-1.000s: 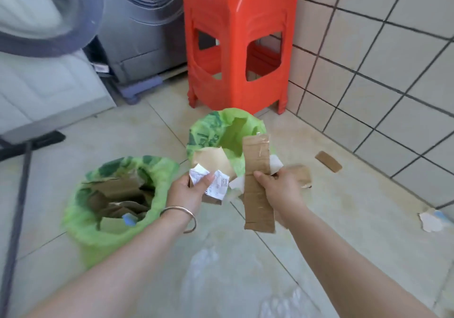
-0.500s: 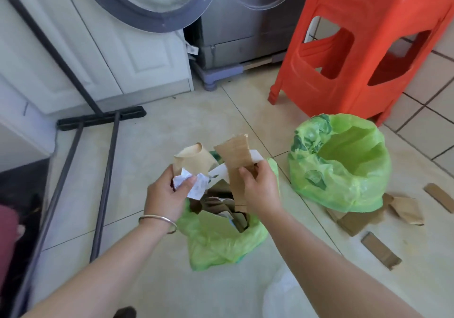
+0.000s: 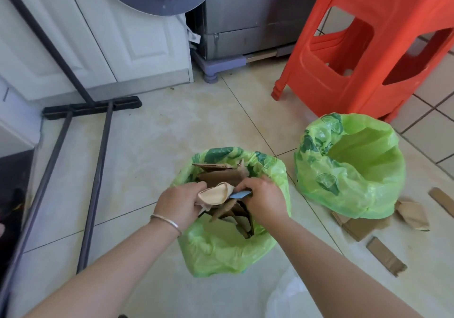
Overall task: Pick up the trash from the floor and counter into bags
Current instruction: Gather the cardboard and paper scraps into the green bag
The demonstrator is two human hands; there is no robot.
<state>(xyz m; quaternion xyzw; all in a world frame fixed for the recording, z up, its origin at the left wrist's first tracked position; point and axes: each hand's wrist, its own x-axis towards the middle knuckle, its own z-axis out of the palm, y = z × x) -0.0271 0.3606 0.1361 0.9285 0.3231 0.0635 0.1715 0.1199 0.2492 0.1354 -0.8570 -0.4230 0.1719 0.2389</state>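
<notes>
Bare, sleeveless forearms, thin silver bangle [image 3: 167, 220] around the left wrist.

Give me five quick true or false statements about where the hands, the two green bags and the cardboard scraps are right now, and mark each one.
1. Both hands are over the nearer green bag. True: the left hand and right hand are at its mouth, pressing cardboard in.
2. The far green bag is packed with cardboard. False: its visible inside shows only green plastic.
3. Cardboard scraps lie on the floor beside the far green bag. True.
4. The orange stool lies tipped on its side. False: it stands upright behind the far bag.
5. The bracelet is on the right wrist. False: it is on the left wrist.
</notes>
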